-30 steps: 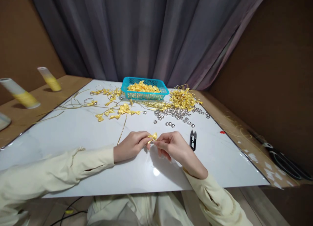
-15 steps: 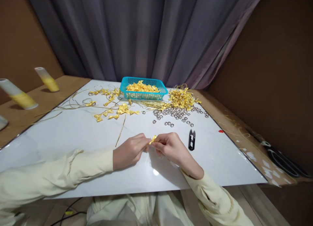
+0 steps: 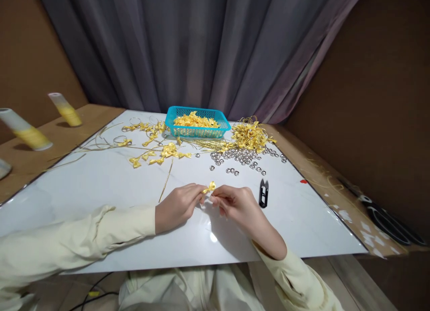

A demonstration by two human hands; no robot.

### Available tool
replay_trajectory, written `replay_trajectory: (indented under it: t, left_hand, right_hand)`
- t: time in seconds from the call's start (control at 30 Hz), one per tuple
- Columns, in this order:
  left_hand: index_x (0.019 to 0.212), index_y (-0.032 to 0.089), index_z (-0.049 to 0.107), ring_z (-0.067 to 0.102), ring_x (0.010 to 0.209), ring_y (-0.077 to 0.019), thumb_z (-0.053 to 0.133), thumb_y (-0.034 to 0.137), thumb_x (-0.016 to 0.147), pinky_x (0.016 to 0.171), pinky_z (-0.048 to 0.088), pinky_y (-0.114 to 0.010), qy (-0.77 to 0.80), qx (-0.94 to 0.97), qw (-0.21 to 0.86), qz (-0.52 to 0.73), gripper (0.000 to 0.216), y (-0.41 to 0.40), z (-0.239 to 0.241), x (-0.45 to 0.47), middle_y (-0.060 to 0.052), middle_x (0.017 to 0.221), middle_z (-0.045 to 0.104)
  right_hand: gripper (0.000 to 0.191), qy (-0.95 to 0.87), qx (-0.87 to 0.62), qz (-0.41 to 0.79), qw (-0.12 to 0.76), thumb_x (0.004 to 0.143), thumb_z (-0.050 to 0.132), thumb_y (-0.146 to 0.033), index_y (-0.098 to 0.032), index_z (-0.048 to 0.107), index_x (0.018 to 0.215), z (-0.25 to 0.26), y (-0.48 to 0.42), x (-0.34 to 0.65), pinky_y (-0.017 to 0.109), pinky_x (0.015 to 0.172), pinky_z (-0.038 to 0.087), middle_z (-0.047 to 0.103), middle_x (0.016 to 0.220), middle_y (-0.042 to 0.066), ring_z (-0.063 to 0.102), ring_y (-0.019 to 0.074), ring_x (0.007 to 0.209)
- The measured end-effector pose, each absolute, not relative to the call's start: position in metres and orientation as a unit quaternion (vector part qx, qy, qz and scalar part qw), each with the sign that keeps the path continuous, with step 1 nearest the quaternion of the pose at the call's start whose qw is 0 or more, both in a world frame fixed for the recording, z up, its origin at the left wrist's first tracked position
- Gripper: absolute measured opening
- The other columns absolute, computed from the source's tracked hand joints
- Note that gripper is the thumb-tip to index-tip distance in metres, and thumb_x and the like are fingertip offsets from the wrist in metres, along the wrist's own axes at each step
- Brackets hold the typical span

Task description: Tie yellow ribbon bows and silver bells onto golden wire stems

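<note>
A small yellow ribbon bow (image 3: 210, 187) is pinched between both hands, just above the white tabletop (image 3: 101, 185). My left hand (image 3: 178, 204) grips it from the left with closed fingertips. My right hand (image 3: 237, 202) pinches it from the right, fingers curled. Both forearms in pale yellow sleeves rest on the near part of the table. A thin gold cord (image 3: 166, 179) lies just left of my left hand.
A turquoise basket (image 3: 198, 122) of yellow bows stands at the back. Loose bows (image 3: 157, 153) lie to its left, a heap of bows (image 3: 250, 135) to its right, several silver bells (image 3: 240, 157) in front. Black thread snips (image 3: 264, 193) lie right of my right hand. Ribbon spools (image 3: 65, 109) stand far left.
The hands stayed together at the same spot, working the bow. The right wrist turned slightly and the bow now stands a little higher between the fingertips.
</note>
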State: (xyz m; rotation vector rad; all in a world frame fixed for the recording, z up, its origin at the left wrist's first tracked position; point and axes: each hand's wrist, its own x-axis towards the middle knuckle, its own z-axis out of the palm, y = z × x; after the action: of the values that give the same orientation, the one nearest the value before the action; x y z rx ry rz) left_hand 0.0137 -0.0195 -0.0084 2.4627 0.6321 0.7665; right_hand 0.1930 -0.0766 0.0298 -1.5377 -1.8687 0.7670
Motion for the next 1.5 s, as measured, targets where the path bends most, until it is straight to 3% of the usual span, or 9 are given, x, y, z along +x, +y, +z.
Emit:
replay_trajectory:
  t: [0.3, 0.43, 0.53, 0.67, 0.73, 0.83, 1.0, 1.2, 1.5]
  left_hand:
    - [0.095, 0.015, 0.055, 0.056, 0.069, -0.0144, 0.033, 0.014, 0.092, 0.067, 0.044, -0.023, 0.184, 0.908, 0.252, 0.280, 0.023, -0.018, -0.004, 0.015, -0.005, 0.075, 0.060]
    - [0.095, 0.014, 0.056, 0.057, 0.068, -0.0129, 0.035, 0.013, 0.092, 0.066, 0.045, -0.021, 0.174, 0.900, 0.258, 0.305, 0.021, -0.017, -0.004, 0.014, -0.004, 0.076, 0.061]
    - [0.094, 0.014, 0.055, 0.056, 0.068, -0.0124, 0.036, 0.012, 0.092, 0.066, 0.045, -0.021, 0.164, 0.896, 0.252, 0.326, 0.020, -0.017, -0.005, 0.013, -0.003, 0.075, 0.061]
    - [0.099, 0.015, 0.055, 0.058, 0.071, -0.0133, 0.035, 0.011, 0.093, 0.068, 0.047, -0.023, 0.129, 0.898, 0.242, 0.343, 0.021, -0.017, -0.005, 0.012, -0.004, 0.076, 0.063]
    - [0.100, 0.014, 0.055, 0.057, 0.071, -0.0137, 0.035, 0.010, 0.092, 0.067, 0.047, -0.023, 0.106, 0.902, 0.237, 0.344, 0.021, -0.017, -0.004, 0.012, -0.005, 0.077, 0.063]
    - [0.098, 0.013, 0.056, 0.056, 0.072, -0.0147, 0.037, 0.008, 0.091, 0.068, 0.047, -0.024, 0.069, 0.906, 0.235, 0.346, 0.021, -0.016, -0.003, 0.013, -0.007, 0.077, 0.064]
    - [0.099, 0.012, 0.058, 0.054, 0.080, -0.0171, 0.039, 0.005, 0.089, 0.072, 0.049, -0.027, 0.038, 0.905, 0.228, 0.357, 0.023, -0.016, -0.001, 0.014, -0.011, 0.082, 0.063]
    - [0.099, 0.011, 0.058, 0.054, 0.081, -0.0175, 0.040, 0.004, 0.087, 0.072, 0.050, -0.028, 0.025, 0.905, 0.202, 0.374, 0.022, -0.017, 0.000, 0.015, -0.011, 0.083, 0.062]
    - [0.098, 0.014, 0.060, 0.054, 0.084, -0.0170, 0.040, 0.001, 0.086, 0.074, 0.048, -0.028, 0.086, 0.893, 0.159, 0.412, 0.027, -0.013, -0.003, 0.011, -0.008, 0.081, 0.065]
  right_hand:
    - [0.019, -0.710, -0.592, 0.217, 0.313, 0.087, 0.049, -0.022, -0.017, 0.060, 0.072, 0.026, -0.077, 0.186, 0.021, 0.052, 0.036, 0.061, 0.053, 0.001, 0.051, 0.0107, 0.045]
    - [0.024, -0.694, -0.606, 0.216, 0.323, 0.083, 0.055, -0.040, -0.019, 0.054, 0.074, 0.027, -0.071, 0.195, 0.022, 0.051, 0.036, 0.061, 0.057, 0.001, 0.053, 0.0128, 0.050]
    - [0.044, -0.678, -0.607, 0.238, 0.339, 0.070, 0.062, -0.061, -0.019, 0.056, 0.080, 0.030, -0.063, 0.210, 0.025, 0.057, 0.041, 0.066, 0.080, 0.007, 0.059, 0.0187, 0.074]
    - [0.062, -0.671, -0.553, 0.378, 0.319, 0.076, 0.036, -0.075, -0.018, 0.058, 0.073, 0.032, -0.053, 0.221, 0.028, 0.063, 0.042, 0.061, 0.075, 0.006, 0.055, 0.0171, 0.072]
    - [0.063, -0.657, -0.512, 0.466, 0.297, 0.080, 0.031, -0.073, -0.017, 0.055, 0.066, 0.033, -0.053, 0.218, 0.028, 0.064, 0.041, 0.056, 0.066, 0.003, 0.050, 0.0142, 0.064]
    - [0.053, -0.613, -0.478, 0.566, 0.274, 0.084, 0.041, -0.063, -0.016, 0.054, 0.066, 0.035, -0.056, 0.211, 0.027, 0.066, 0.039, 0.052, 0.063, 0.001, 0.047, 0.0119, 0.062]
    - [0.039, -0.497, -0.446, 0.695, 0.267, 0.075, 0.064, -0.051, -0.015, 0.054, 0.067, 0.031, -0.055, 0.206, 0.023, 0.057, 0.038, 0.046, 0.063, -0.002, 0.042, 0.0091, 0.058]
    - [0.038, -0.479, -0.471, 0.667, 0.324, 0.069, 0.071, -0.046, -0.013, 0.053, 0.061, 0.032, -0.055, 0.200, 0.022, 0.054, 0.026, 0.044, 0.057, -0.004, 0.037, 0.0072, 0.055]
    - [0.037, -0.555, -0.468, 0.595, 0.346, 0.072, 0.066, -0.048, -0.014, 0.054, 0.061, 0.035, -0.036, 0.197, 0.026, 0.058, 0.026, 0.044, 0.056, -0.004, 0.037, 0.0088, 0.056]
